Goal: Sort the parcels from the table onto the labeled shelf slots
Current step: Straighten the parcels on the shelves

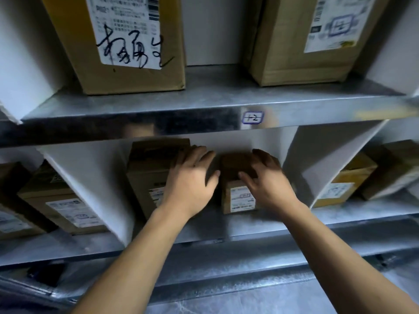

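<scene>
While both arms reach into the middle slot of the lower shelf (pixel 226 226), the right grip (pixel 266 177) curls over the small parcel (pixel 235 199) there, grasping it. The left grip (pixel 192 177), released, lies flat against the taller box (pixel 145 173).

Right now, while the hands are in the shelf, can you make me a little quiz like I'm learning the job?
1. True or false: the small box lies on the floor.
2. Pick one. The right hand holds: A) the small box, B) a bag, C) a pen.
3. Fill in: the sticker on the shelf edge reads ___.
Key: 1 false; 2 A; 3 1-2.
</scene>
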Available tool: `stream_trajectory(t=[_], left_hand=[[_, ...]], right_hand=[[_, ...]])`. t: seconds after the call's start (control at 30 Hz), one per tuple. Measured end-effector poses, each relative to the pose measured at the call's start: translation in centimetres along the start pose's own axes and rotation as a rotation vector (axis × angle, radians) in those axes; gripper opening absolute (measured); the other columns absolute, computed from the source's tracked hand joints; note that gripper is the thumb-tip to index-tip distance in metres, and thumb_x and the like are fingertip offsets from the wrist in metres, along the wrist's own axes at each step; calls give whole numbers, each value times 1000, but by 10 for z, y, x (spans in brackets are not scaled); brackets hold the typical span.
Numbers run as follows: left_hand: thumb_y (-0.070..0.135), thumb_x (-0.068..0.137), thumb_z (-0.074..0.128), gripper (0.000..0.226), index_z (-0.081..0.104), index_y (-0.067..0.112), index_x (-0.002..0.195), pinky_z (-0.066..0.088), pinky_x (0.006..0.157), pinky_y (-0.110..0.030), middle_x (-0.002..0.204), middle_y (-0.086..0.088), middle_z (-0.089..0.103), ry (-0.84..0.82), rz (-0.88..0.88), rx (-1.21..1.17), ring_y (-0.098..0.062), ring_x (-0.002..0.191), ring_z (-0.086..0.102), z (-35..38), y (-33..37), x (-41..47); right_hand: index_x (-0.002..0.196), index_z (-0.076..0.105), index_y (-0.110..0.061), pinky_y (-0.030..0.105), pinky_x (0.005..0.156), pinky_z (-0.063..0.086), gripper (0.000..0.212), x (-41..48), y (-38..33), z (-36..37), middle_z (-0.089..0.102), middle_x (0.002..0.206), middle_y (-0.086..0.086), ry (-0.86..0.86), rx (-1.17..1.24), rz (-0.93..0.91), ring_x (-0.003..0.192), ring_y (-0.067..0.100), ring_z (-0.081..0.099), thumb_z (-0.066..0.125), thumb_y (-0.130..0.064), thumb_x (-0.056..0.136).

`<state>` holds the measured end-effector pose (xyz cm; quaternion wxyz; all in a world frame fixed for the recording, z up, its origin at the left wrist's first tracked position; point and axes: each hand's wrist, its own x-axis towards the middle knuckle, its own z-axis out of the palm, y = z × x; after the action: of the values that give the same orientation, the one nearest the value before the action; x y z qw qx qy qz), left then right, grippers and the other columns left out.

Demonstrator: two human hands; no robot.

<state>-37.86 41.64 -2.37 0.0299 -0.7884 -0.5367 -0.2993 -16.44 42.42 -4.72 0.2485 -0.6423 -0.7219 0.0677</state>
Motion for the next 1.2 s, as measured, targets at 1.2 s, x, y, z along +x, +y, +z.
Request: stream_trajectory(t=[1.2], left_hand=[[27,93,62,54,45,20,143,34,108,-28,145,-9,39,-183,-374,-272,-27,128,46,93,71,-9]], right_hand=[[136,58,-19,19,103,32,38,-18,78,-6,48,143,8,-120,324,16,132,25,47,61,-27,98]])
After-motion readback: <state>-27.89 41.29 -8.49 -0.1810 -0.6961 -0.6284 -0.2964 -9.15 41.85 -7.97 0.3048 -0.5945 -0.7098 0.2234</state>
